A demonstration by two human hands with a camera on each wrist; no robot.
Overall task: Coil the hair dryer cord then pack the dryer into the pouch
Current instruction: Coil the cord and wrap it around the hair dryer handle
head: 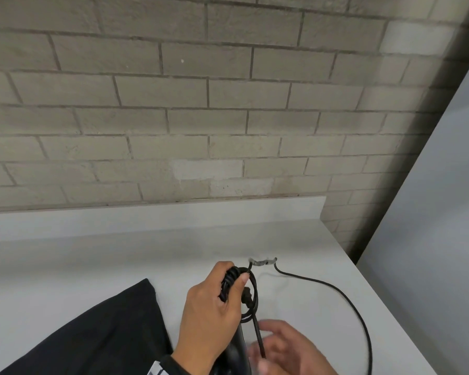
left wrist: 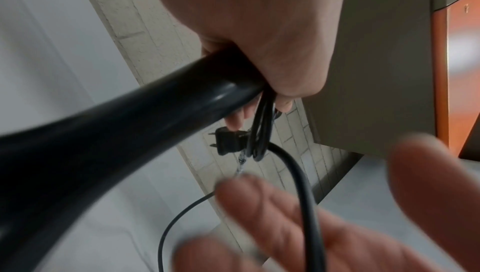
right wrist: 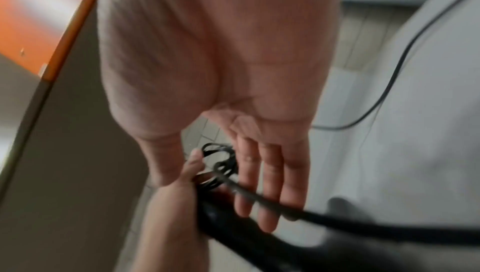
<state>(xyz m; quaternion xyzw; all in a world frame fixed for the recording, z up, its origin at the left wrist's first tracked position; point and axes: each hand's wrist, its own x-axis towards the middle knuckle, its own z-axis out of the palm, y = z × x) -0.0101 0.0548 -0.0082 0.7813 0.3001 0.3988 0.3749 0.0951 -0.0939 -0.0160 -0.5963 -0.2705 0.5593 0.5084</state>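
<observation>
Gripping the hair dryer [head: 237,350] handle together with several finished cord loops [head: 241,290], my left hand [head: 211,307] was closed around both above the near part of the table [head: 92,253]. The plug [left wrist: 230,141] hung just beside those loops. My right hand [head: 284,347] sat just right of the handle, fingers [right wrist: 270,184] extended and relaxed, the cord [head: 336,290] running across them; blur hid any pinch. By my judgement, coiling was roughly half complete: a long slack run curved over the table's right side. The black pouch [head: 98,334] lay flat at near left, not yet loaded.
</observation>
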